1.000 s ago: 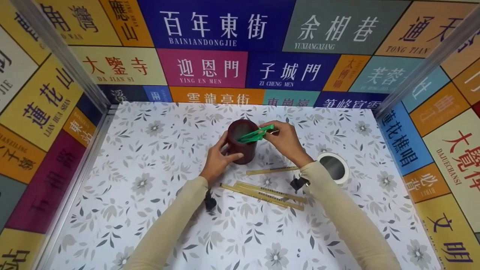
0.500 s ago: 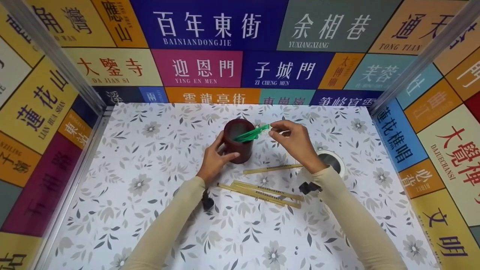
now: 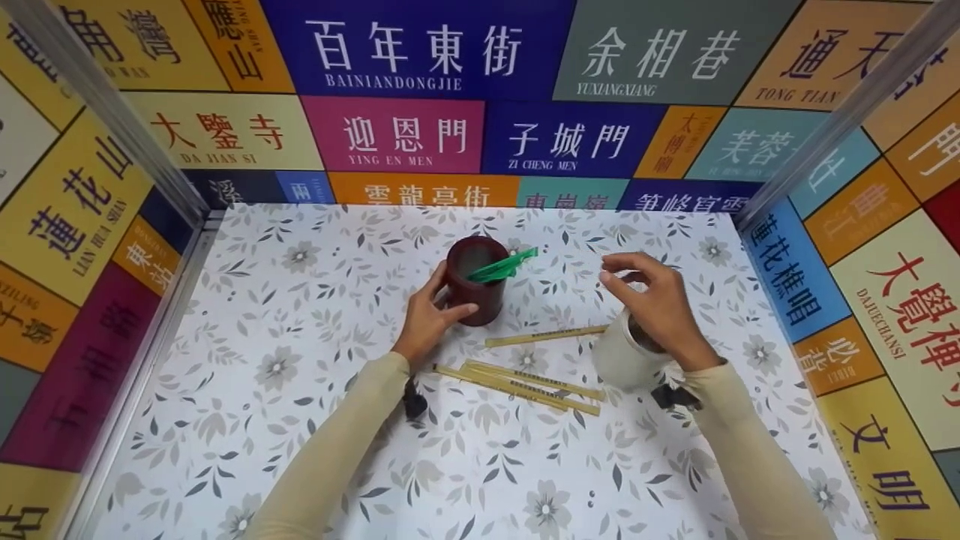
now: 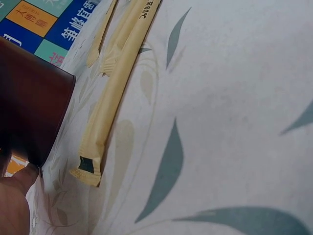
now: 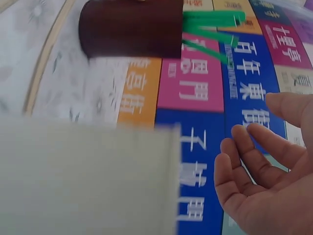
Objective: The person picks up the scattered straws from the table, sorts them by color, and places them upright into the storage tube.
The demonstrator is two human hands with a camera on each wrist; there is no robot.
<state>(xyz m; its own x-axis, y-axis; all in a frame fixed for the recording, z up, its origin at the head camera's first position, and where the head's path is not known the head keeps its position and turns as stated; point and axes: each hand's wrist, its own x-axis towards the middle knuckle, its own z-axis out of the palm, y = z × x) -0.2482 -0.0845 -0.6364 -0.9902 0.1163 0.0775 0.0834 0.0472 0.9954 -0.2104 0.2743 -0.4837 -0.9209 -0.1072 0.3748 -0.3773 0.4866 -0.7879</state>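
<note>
My left hand [image 3: 431,319] holds a dark red cylindrical cup [image 3: 487,300] standing upright, thumb across its front and fingers round its far side. Several green strips [image 3: 510,264] lean over the cup's right rim, and in the right wrist view the green strips [image 5: 212,19] stick out of its mouth. Nothing is in my right hand [image 3: 660,304], its fingers loosely bent in the air above a white cup [image 3: 626,356]. Several slim tan paper-wrapped sticks, like wrapped straws [image 3: 525,386], lie in front of the red cup.
One more tan wrapped stick [image 3: 544,335] lies apart, between the two cups. The table has a white floral cover [image 3: 420,480]. Panels with printed characters [image 3: 405,139] wall in its back and sides, with metal posts [image 3: 795,127] at the corners.
My right hand has let go of the green strips and moved right, over the white cup. The strips stay leaning in the red cup, which my left hand keeps holding.
</note>
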